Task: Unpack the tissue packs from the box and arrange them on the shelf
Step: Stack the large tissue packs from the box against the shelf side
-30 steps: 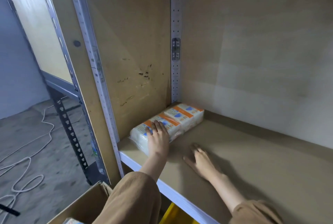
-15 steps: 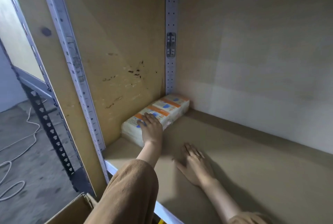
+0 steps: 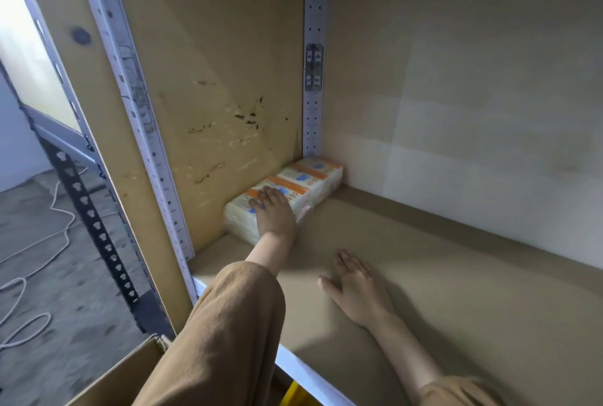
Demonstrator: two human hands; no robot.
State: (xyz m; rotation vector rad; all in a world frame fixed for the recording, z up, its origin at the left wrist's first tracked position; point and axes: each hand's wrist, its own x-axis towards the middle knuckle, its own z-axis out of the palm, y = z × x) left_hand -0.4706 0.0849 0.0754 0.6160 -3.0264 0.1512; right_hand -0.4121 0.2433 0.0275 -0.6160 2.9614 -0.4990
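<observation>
Head view: tissue packs (image 3: 310, 180) sit in the back-left corner of the shelf (image 3: 440, 275), with a hand on top of them.

The left hand (image 3: 275, 211) lies flat on the near end of the bundle, fingers straight, pressing and gripping nothing. The right hand (image 3: 354, 285) is spread palm-down on the bare board, well apart from the packs and holding nothing. The bundle lies flat against the side panel (image 3: 228, 95), its long axis running front to back and its far end nearly at the rear post (image 3: 314, 79), orange-and-blue labels up. It looks light, soft and squashy under a slick film wrap, so I'd take it across the short sides rather than pinching the film. One corner of the box (image 3: 130, 379) shows below.
</observation>
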